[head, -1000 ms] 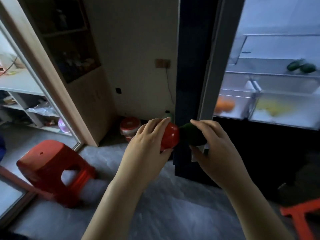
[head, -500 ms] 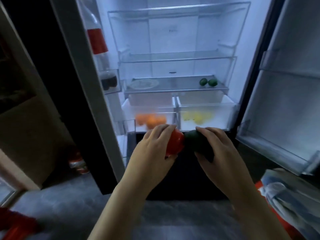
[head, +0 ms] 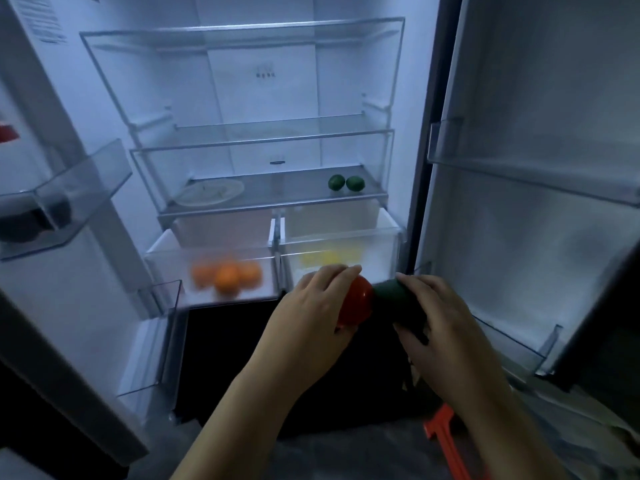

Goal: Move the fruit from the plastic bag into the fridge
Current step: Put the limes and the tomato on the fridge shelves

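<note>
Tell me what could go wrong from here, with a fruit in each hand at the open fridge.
1. The left hand holds the red fruit and the right hand holds the dark green fruit, and the two fruits touch. With both hands full, neither could catch a fruit if a grip slips.
2. The two green fruits lie loose on the shelf. A bump while reaching in could roll them off.

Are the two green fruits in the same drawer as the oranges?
No, the two green fruits lie on the glass shelf above, while the oranges sit in the left drawer.
</note>
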